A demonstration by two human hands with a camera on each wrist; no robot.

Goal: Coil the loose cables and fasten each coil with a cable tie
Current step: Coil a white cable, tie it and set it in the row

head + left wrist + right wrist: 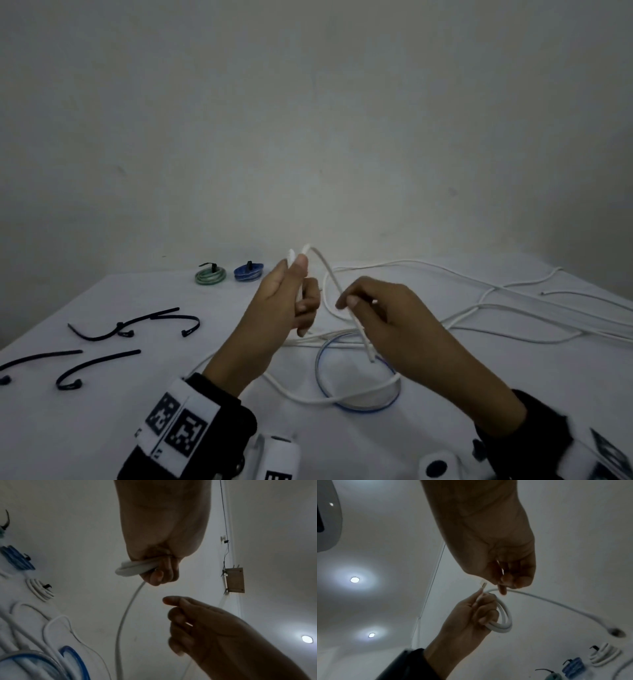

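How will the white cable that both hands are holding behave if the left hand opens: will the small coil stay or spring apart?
The white cable probably springs open: its loops stay tight only where the left hand grips them. It looks floppy, sagging in a curve from the right hand to the table. Likely light, since a pinch holds it up.

Showing smooth, slightly glossy plastic sheath on white cable (352,317); looking matt black plastic, cable ties (102,365) at lower left; appearing matt white cloth, table cover (102,428); reading matt painted wall (308,120).
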